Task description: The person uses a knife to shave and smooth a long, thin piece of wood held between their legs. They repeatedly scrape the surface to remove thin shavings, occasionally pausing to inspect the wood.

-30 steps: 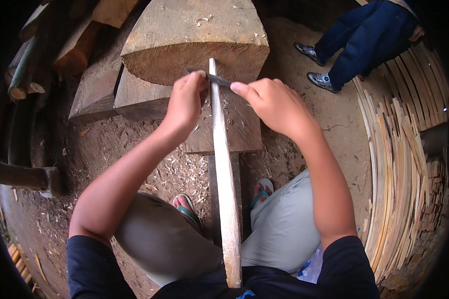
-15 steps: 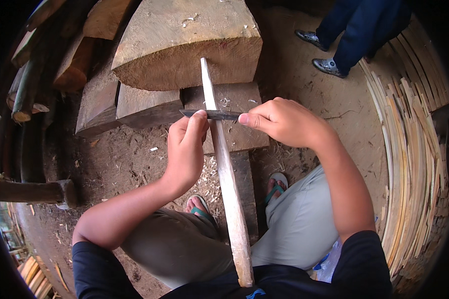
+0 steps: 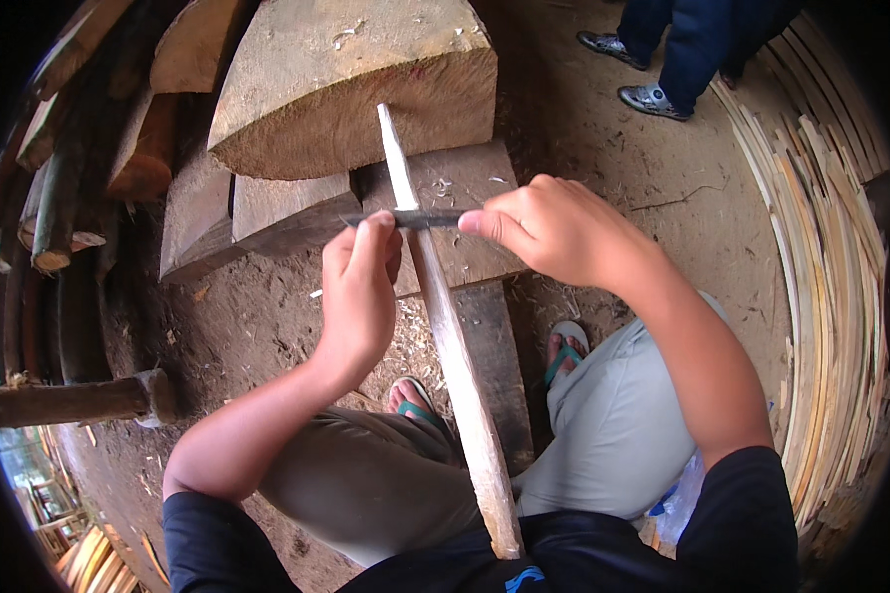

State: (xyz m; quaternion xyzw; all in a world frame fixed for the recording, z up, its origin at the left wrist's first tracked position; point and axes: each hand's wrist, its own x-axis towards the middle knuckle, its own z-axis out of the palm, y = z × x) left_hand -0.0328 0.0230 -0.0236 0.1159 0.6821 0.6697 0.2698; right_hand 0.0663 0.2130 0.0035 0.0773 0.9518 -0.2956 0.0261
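A dark, narrow knife (image 3: 433,219) lies crosswise over a long, pale whittled wooden stick (image 3: 455,361). My left hand (image 3: 358,287) is closed, pinching the blade near its pointed end, just left of the stick. On the other side, my right hand (image 3: 569,232) wraps round the knife's other end, thumb laid along it; the handle is hidden in the fist. The stick's thin far tip reaches the sawn face of a big timber block (image 3: 356,119). Its thick near end rests against my dark shirt, between my legs.
Under the block lie thick planks (image 3: 292,212), with wood shavings (image 3: 415,346) on the dirt floor. Logs (image 3: 59,212) are stacked at left, beside a wooden post (image 3: 69,397). Thin wood strips (image 3: 836,306) form a pile at right. Another person's shoes (image 3: 653,101) stand at far right.
The whole view has shifted and turned slightly. Both hands keep their hold on the knife, which crosses the stick at about the same place.
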